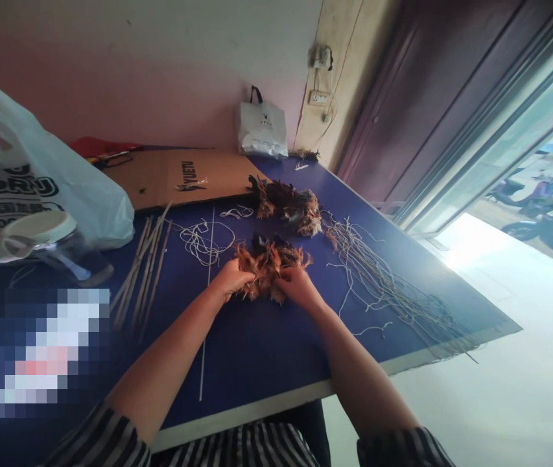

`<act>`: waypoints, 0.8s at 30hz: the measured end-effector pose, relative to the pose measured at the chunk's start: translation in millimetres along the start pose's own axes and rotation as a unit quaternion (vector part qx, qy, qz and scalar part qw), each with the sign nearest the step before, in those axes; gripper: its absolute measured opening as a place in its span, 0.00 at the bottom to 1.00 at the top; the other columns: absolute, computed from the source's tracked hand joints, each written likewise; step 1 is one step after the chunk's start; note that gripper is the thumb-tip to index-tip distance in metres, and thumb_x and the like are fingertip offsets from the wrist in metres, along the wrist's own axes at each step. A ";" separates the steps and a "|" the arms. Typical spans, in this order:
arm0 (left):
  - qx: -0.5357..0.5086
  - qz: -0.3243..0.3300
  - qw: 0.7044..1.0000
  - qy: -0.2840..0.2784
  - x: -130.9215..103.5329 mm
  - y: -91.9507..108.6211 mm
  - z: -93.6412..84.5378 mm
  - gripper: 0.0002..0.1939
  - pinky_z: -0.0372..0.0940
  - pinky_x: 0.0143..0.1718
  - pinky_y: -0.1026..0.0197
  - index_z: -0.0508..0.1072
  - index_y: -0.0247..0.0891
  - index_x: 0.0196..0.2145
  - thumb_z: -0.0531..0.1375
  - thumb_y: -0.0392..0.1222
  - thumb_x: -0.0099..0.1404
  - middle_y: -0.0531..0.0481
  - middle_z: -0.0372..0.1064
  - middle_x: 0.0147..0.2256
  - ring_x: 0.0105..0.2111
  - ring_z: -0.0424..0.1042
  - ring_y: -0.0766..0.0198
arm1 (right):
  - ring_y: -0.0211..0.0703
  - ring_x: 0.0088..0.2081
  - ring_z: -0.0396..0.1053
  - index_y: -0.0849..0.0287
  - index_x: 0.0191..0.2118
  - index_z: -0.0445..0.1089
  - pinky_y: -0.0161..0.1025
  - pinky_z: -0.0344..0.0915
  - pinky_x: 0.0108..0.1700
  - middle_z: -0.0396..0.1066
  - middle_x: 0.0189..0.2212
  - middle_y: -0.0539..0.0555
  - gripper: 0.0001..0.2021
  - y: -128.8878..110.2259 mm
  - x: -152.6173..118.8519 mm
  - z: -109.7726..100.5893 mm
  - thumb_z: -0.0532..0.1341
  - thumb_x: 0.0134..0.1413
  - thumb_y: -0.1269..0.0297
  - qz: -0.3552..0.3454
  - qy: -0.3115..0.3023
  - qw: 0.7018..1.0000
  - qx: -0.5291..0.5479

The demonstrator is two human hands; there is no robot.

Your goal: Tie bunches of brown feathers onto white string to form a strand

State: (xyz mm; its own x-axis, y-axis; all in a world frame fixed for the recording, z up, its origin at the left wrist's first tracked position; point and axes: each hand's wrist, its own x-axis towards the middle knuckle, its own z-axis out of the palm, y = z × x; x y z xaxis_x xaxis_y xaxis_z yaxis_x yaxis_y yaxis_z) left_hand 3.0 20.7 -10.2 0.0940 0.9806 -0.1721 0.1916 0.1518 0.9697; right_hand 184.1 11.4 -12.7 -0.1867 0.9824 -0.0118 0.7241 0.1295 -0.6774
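Observation:
A bunch of brown and black feathers (267, 266) is held between my two hands over the blue table. My left hand (233, 279) is closed on its left side, thumb pressing into the feathers. On the right side, my right hand (298, 285) pinches the same bunch; some fingertips are hidden among the feathers. Just behind lies a larger pile of dark and brown feathers (290, 204). A thin pale stick (204, 363) lies on the table left of the bunch, near a loose coil of white string (203, 241).
Thin wooden sticks (144, 266) and a white plastic bag (76, 188) are on the left, a clear lidded container (67, 250) beside them. Flat cardboard (159, 178) and a white bag (262, 130) stand behind. Long pale strands (383, 275) spread across the blue table (266, 363) at right.

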 end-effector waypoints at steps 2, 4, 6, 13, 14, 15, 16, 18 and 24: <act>-0.019 -0.014 1.000 -0.007 -2.5 -1.0 -5.0 0.16 0.66 0.32 0.60 0.72 0.33 0.35 0.59 0.31 0.44 0.47 0.73 0.30 0.30 0.73 0.60 | 0.33 0.20 0.61 0.63 0.25 0.70 0.29 0.53 0.23 0.64 0.15 0.48 0.10 7.7 0.6 -7.0 0.52 0.46 0.68 0.014 -0.020 1.000 0.019; -0.024 -0.016 0.999 -0.014 -5.5 -0.4 -12.1 0.15 0.66 0.32 0.60 0.71 0.33 0.35 0.59 0.33 0.46 0.46 0.73 0.31 0.30 0.73 0.59 | 0.33 0.18 0.61 0.62 0.26 0.71 0.30 0.53 0.22 0.65 0.15 0.48 0.12 12.0 -1.3 -13.0 0.50 0.46 0.69 0.018 -0.027 0.999 0.023; 0.002 -0.005 1.000 -0.007 -7.0 2.4 -18.3 0.15 0.66 0.34 0.59 0.72 0.33 0.36 0.60 0.38 0.48 0.46 0.74 0.32 0.33 0.73 0.57 | 0.34 0.20 0.63 0.61 0.27 0.72 0.30 0.54 0.24 0.67 0.16 0.49 0.12 12.2 -4.7 -17.6 0.51 0.46 0.68 0.013 -0.023 1.000 0.010; 0.118 0.070 0.990 0.025 12.6 17.4 -3.1 0.17 0.64 0.40 0.59 0.74 0.37 0.32 0.64 0.48 0.46 0.46 0.74 0.31 0.38 0.71 0.54 | 0.41 0.31 0.68 0.55 0.36 0.71 0.34 0.58 0.33 0.72 0.27 0.52 0.13 -1.8 -10.8 -18.6 0.57 0.48 0.55 0.024 0.134 0.986 -0.096; 0.113 0.070 0.991 0.011 16.4 17.8 3.4 0.16 0.64 0.39 0.59 0.74 0.36 0.31 0.66 0.46 0.44 0.46 0.74 0.31 0.37 0.71 0.54 | 0.40 0.31 0.68 0.55 0.36 0.71 0.33 0.58 0.33 0.72 0.28 0.52 0.13 -2.4 -9.4 -16.0 0.57 0.48 0.55 0.023 0.123 0.988 -0.090; 0.103 0.070 0.992 -0.002 19.5 17.5 9.6 0.16 0.64 0.39 0.59 0.74 0.36 0.31 0.66 0.43 0.43 0.46 0.74 0.30 0.36 0.72 0.55 | 0.40 0.30 0.68 0.56 0.36 0.71 0.33 0.58 0.32 0.72 0.28 0.52 0.12 -2.4 -7.5 -13.0 0.59 0.46 0.56 0.021 0.108 0.991 -0.082; 0.089 0.068 0.994 -0.016 21.6 16.7 15.1 0.16 0.64 0.38 0.59 0.73 0.36 0.31 0.67 0.40 0.42 0.46 0.74 0.30 0.36 0.72 0.55 | 0.39 0.30 0.68 0.57 0.37 0.70 0.33 0.59 0.32 0.72 0.28 0.52 0.12 -1.9 -5.5 -9.7 0.60 0.45 0.58 0.019 0.094 0.993 -0.074; 0.048 0.053 0.996 -0.045 22.5 13.6 21.5 0.16 0.65 0.38 0.59 0.73 0.35 0.32 0.66 0.35 0.41 0.47 0.74 0.30 0.34 0.72 0.57 | 0.39 0.31 0.68 0.59 0.38 0.70 0.32 0.59 0.32 0.72 0.29 0.52 0.13 0.0 -1.8 -4.0 0.60 0.44 0.62 0.017 0.081 0.995 -0.059; -0.036 -0.014 0.998 -0.046 12.9 4.9 3.7 0.17 0.65 0.37 0.56 0.72 0.34 0.33 0.61 0.28 0.40 0.49 0.73 0.28 0.31 0.72 0.59 | 0.39 0.32 0.68 0.62 0.44 0.66 0.32 0.60 0.36 0.71 0.29 0.53 0.16 3.6 -0.9 -6.8 0.56 0.46 0.69 0.021 0.093 0.994 -0.061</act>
State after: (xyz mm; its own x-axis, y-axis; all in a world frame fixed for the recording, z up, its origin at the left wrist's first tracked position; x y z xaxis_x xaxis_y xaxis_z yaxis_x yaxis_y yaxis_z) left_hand 8.8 33.7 -8.3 0.1804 0.9606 -0.2112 0.1257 0.1904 0.9736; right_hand 191.3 11.9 -10.1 -0.0368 0.9936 0.1064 0.8059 0.0924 -0.5848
